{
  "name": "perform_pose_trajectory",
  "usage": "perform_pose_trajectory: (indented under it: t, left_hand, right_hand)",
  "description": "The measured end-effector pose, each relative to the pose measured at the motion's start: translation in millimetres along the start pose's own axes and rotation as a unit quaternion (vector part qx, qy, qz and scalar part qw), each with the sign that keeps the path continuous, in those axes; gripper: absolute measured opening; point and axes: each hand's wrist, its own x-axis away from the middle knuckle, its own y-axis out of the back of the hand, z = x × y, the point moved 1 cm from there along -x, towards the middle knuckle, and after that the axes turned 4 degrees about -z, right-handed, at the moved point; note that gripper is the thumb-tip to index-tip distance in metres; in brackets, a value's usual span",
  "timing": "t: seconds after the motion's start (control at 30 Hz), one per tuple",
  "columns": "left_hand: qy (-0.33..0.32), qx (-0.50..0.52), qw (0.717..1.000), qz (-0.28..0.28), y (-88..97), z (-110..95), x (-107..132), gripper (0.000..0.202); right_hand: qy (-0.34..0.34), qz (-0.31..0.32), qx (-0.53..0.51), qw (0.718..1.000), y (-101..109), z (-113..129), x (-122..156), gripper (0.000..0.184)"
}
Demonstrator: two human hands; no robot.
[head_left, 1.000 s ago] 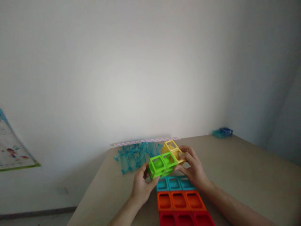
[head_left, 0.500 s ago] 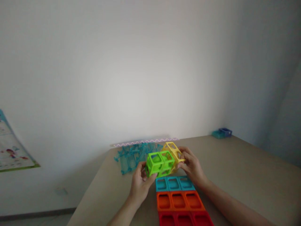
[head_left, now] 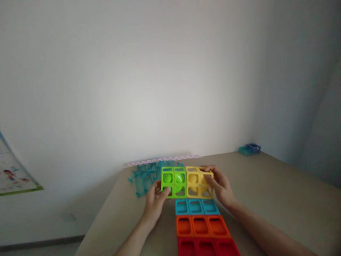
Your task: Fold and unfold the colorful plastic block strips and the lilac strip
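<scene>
My left hand point(head_left: 156, 201) grips a green block of open-framed cubes point(head_left: 173, 182) by its left side, thumb on the front face. On the other side, my right hand point(head_left: 218, 185) has its fingers closed on a matching yellow block of open-framed cubes point(head_left: 199, 183). The two blocks stand side by side with their inner edges meeting, and I see square windows in their faces. Just below them lie rows of blue cubes point(head_left: 195, 207), orange cubes point(head_left: 201, 227) and red cubes point(head_left: 206, 247), joined into a strip running toward me.
Behind the green block, translucent teal pieces point(head_left: 144, 181) are heaped on the table point(head_left: 269, 199). A pink-and-white wavy strip point(head_left: 165, 159) lies along the wall. At the far right corner sit a teal piece point(head_left: 245, 150) and a dark blue piece point(head_left: 253, 148). A poster point(head_left: 16, 170) hangs left.
The green and yellow blocks have turned from an angle to face me squarely and now line up side by side. Both hands keep their hold; the left has moved slightly left.
</scene>
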Motion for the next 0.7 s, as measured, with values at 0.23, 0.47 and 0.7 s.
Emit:
perform_pose_trajectory:
  t: [0.23, 0.47, 0.7]
  left_hand:
    - [0.013, 0.016, 1.0, -0.004, 2.5, 4, 0, 0.039]
    - [-0.022, 0.162, 0.986, 0.033, -11.3, -13, 10, 0.039]
    - [-0.048, 0.126, 0.99, 0.05, -24.8, -12, 22, 0.074]
  right_hand:
    - [-0.058, 0.032, -0.035, 0.997, -3, -4, 8, 0.051]
    - [-0.126, 0.014, -0.029, 0.991, -19, 11, 12, 0.059]
    - [-0.066, 0.089, 0.037, 0.993, -25, 27, 23, 0.045]
